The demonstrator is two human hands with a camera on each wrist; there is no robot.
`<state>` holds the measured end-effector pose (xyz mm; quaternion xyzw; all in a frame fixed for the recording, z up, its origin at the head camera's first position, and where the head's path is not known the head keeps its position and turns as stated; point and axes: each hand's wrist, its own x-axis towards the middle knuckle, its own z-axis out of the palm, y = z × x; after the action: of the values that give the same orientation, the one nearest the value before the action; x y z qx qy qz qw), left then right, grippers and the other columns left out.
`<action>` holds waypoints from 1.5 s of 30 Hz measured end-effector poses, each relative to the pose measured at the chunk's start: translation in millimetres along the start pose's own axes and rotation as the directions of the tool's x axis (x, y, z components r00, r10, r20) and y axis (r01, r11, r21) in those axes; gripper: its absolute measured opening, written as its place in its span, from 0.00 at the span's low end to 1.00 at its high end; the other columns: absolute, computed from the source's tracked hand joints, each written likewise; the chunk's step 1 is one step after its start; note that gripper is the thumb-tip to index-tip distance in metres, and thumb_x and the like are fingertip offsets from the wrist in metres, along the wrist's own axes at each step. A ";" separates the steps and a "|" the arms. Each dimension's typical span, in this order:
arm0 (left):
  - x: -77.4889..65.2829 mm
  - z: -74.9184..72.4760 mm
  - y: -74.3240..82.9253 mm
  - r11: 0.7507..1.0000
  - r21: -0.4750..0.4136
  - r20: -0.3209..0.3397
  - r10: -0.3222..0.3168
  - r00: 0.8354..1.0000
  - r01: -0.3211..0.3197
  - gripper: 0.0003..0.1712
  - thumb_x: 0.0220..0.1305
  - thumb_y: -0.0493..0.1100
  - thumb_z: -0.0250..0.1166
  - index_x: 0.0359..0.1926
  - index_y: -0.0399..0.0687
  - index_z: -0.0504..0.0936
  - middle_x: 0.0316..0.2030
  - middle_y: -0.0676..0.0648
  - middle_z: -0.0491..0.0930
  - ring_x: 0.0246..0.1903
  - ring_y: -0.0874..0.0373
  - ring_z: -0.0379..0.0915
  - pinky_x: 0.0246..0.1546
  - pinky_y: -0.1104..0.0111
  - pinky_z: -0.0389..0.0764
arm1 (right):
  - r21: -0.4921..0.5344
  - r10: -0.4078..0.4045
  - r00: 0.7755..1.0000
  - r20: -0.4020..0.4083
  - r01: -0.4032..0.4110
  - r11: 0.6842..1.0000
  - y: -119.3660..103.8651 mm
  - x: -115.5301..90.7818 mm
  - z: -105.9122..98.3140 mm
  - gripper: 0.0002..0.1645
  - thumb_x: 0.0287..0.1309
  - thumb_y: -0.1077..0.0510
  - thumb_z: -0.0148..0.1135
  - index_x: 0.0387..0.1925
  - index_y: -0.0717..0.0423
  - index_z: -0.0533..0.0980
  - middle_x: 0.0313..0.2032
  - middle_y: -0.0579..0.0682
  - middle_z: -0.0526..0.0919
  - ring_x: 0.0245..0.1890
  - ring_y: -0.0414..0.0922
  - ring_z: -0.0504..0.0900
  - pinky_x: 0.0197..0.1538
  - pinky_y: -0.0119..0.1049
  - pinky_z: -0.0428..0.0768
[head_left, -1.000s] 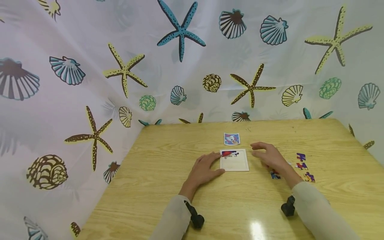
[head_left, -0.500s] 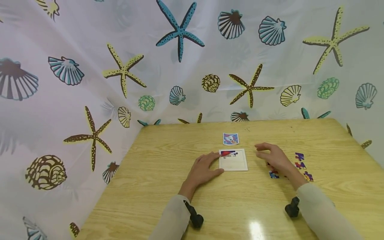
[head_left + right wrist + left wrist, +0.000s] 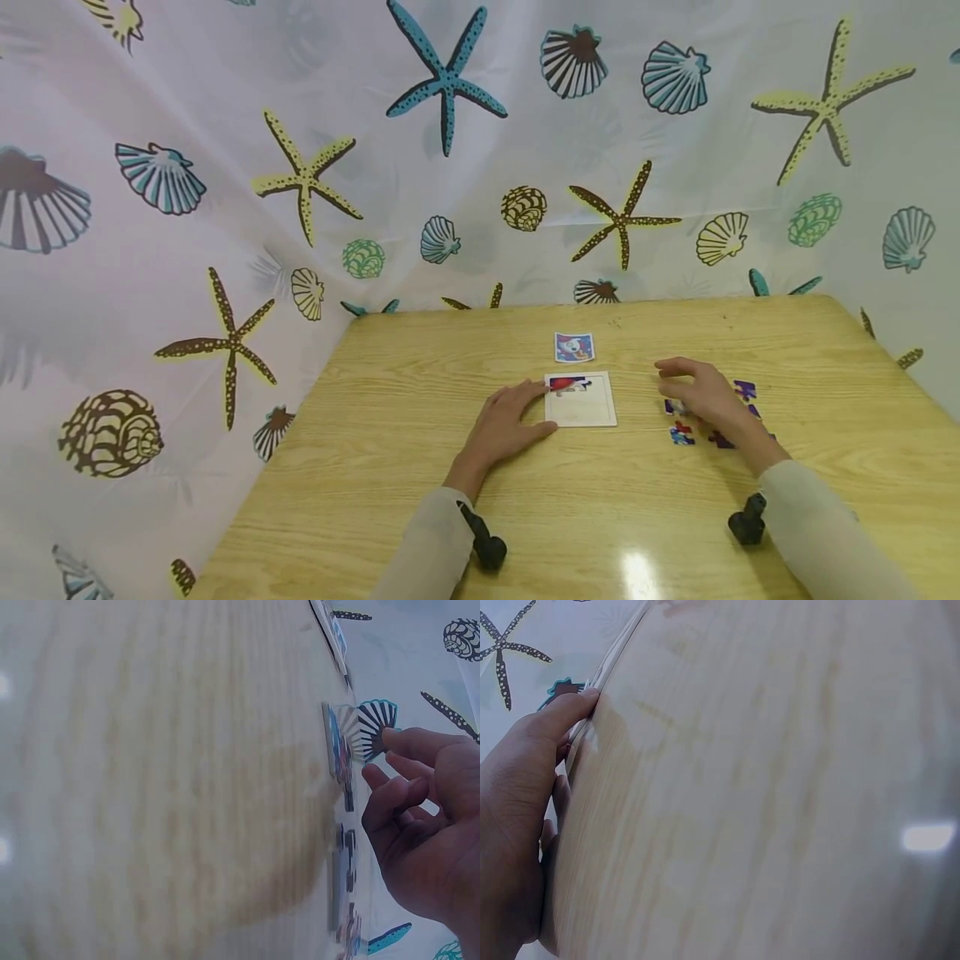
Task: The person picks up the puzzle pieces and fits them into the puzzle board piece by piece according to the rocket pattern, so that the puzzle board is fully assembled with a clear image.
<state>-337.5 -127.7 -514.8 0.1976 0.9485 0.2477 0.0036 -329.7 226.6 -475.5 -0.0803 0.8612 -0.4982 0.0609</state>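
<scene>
In the head view, a square white puzzle frame [image 3: 581, 411] lies flat on the table, with joined pieces [image 3: 567, 384] in its top left corner. My left hand [image 3: 504, 425] rests at its left side, fingertips at the upper edge and thumb at the lower corner. To the right, my right hand [image 3: 703, 392] hovers over loose jigsaw pieces [image 3: 682, 433], its fingers loosely bent and nothing seen between them. The hand and wrist hide some of these pieces. In the right wrist view the right hand [image 3: 427, 817] is raised above the pieces [image 3: 341, 757], apart from them.
A small picture card [image 3: 573, 347] with a white figure on blue lies just behind the frame. More pieces [image 3: 745, 389] lie right of my right hand. A shell-print cloth [image 3: 480, 192] hangs along the back and sides of the wooden table [image 3: 390, 392].
My right hand has moved to the right, away from the puzzle frame and further over the loose pieces. The left hand stays at the frame. The head view has shifted slightly.
</scene>
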 end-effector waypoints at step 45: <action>-0.4 -0.1 2.0 1.000 0.005 -0.001 0.021 1.000 -0.021 0.42 0.69 0.68 0.63 0.79 0.62 0.65 0.77 0.55 0.64 0.79 0.58 0.51 0.80 0.56 0.46 | -0.172 0.111 0.964 -0.242 -0.155 0.973 40.7 -32.6 -66.9 0.25 0.71 0.66 0.57 0.67 0.69 0.73 0.67 0.75 0.70 0.60 0.70 0.72 0.51 0.57 0.78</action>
<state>-336.4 -126.3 -513.8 0.2072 0.9470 0.2456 0.0000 -313.3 309.8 -476.8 0.0310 0.9092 -0.4149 -0.0138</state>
